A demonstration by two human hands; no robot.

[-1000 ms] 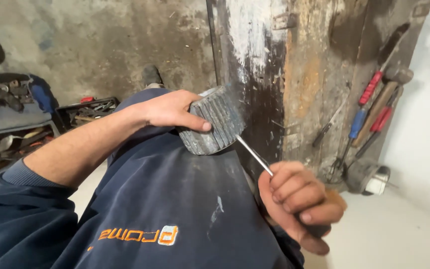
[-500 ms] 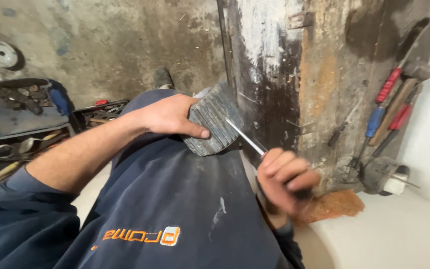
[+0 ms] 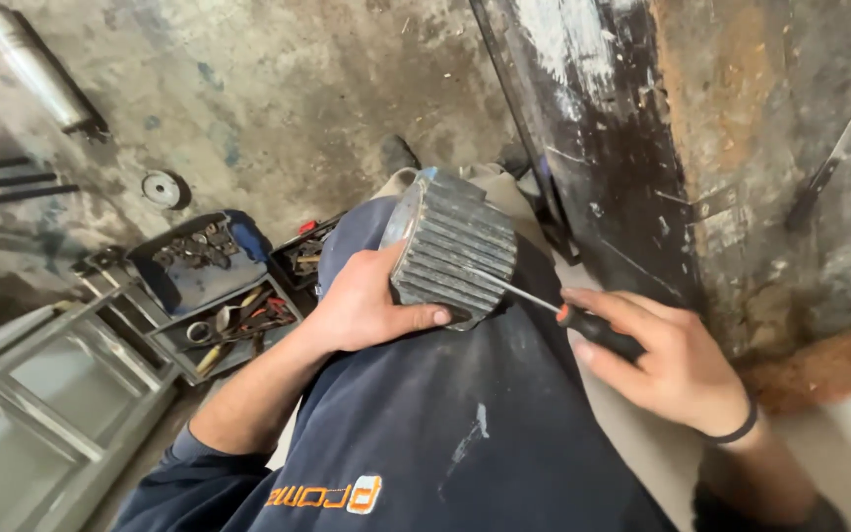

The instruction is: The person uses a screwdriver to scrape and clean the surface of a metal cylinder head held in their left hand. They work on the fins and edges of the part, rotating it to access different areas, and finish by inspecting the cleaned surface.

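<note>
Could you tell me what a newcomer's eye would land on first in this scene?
At centre, the left hand steadies a grey ribbed metal housing on the person's knee. The right hand holds a screwdriver whose tip meets the housing's lower edge. At left, an open toolbox full of tools sits on the stained concrete floor.

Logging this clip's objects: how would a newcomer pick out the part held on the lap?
Start at the dark blue trousers filling the lower middle. On the raised knee, the left hand steadies a grey ribbed metal housing, with the right hand pressing a screwdriver against it. Its parallel fins set it apart from the toolbox clutter.
</note>
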